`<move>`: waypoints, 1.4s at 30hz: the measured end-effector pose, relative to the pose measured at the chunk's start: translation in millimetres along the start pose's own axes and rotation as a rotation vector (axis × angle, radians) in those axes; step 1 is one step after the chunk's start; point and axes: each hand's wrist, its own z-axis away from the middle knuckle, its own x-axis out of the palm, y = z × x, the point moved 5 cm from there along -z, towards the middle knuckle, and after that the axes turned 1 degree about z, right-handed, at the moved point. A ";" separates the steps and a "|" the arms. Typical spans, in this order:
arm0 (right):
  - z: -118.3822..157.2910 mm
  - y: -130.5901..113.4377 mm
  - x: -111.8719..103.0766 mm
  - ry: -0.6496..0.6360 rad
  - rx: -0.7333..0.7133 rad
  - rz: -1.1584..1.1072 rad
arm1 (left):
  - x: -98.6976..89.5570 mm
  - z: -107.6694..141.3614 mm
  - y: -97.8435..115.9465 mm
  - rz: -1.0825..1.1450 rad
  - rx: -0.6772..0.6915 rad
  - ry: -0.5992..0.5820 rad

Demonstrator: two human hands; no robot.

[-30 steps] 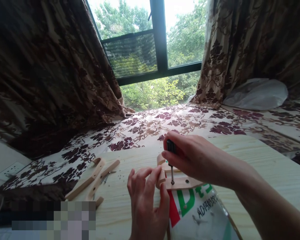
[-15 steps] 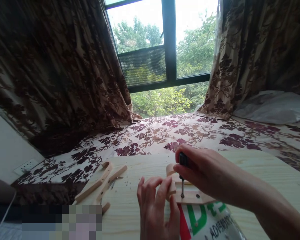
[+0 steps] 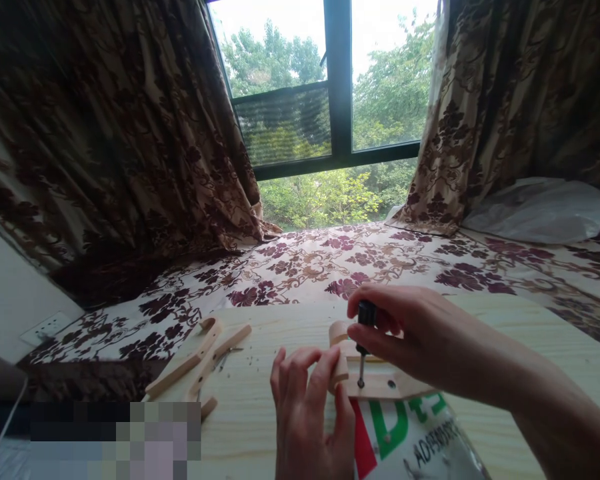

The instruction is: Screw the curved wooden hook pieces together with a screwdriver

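Observation:
My right hand is closed around the black handle of a screwdriver. The tool stands nearly upright, its tip at a hole in a pale wooden piece that lies flat. With curved fingers, my left hand grips the rounded left end of the wooden pieces. A second wooden strip lies just behind, partly hidden by my right hand. Beneath the front piece is a printed plastic bag with green, red and black markings. Whether a screw sits under the tip is too small to tell.
More curved wooden pieces lie at the left of the pale wooden board, with small metal bits beside them. Behind the board spreads a floral cloth. A white plastic bag rests at the back right, near the curtain.
The whole view has shifted slightly, so everything appears a little higher and to the left. Both hands keep their grip, and the screwdriver remains at the same hole.

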 end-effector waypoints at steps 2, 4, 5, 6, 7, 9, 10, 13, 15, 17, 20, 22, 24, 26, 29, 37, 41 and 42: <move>1.0 -2.9 0.1 -0.027 -0.057 -0.106 | -0.5 -0.4 -0.3 0.014 -0.021 -0.009; -0.4 -1.9 1.8 -0.035 -0.058 -0.146 | -0.3 -1.1 0.2 0.037 -0.039 -0.021; -1.9 -0.3 2.8 -0.028 -0.041 -0.141 | -0.2 -1.6 0.7 0.047 -0.045 -0.024; -3.6 1.6 3.6 -0.014 -0.020 -0.128 | 0.0 -2.0 1.0 0.055 -0.052 -0.026; -5.2 3.3 4.2 0.001 0.002 -0.111 | 0.3 -2.3 1.3 0.061 -0.058 -0.029; -7.1 5.2 3.8 0.032 0.038 -0.070 | 0.8 -2.9 1.5 0.064 -0.062 -0.030; -7.2 4.9 2.8 0.040 0.043 -0.052 | 0.9 -3.1 1.6 0.063 -0.059 -0.026; -4.5 -1.5 -0.4 -0.002 -0.011 -0.055 | 0.3 -3.8 2.3 0.062 -0.034 -0.008; -1.8 -6.8 -0.8 -0.073 -0.074 -0.095 | 0.2 -4.3 2.5 0.069 -0.028 -0.003; -0.7 -8.1 -0.3 -0.117 -0.103 -0.119 | 0.5 -4.5 2.5 0.082 -0.035 -0.005; -3.5 -0.7 0.1 -0.060 -0.055 -0.089 | 0.9 -4.3 2.8 0.087 -0.048 -0.009; -5.9 6.1 0.3 -0.007 0.001 -0.051 | 1.2 -4.2 3.1 0.082 -0.052 -0.013; -6.8 9.1 0.2 0.009 0.025 -0.024 | 1.6 -4.3 3.1 0.080 -0.056 -0.019; -5.8 6.3 -1.4 -0.002 0.001 -0.032 | 1.8 -4.7 3.0 0.082 -0.058 -0.021; -2.4 -3.2 -4.1 -0.054 -0.071 -0.122 | 1.2 -5.1 3.1 0.082 -0.054 -0.013; -6.7 5.8 -2.2 0.017 0.000 -0.076 | 0.5 -3.2 3.9 0.079 -0.068 -0.026; -5.8 6.7 -4.6 0.039 0.012 -0.033 | 1.1 -4.0 3.8 0.082 -0.066 -0.026; -4.5 3.8 -5.6 0.028 -0.011 -0.043 | 1.2 -4.1 3.5 0.083 -0.067 -0.024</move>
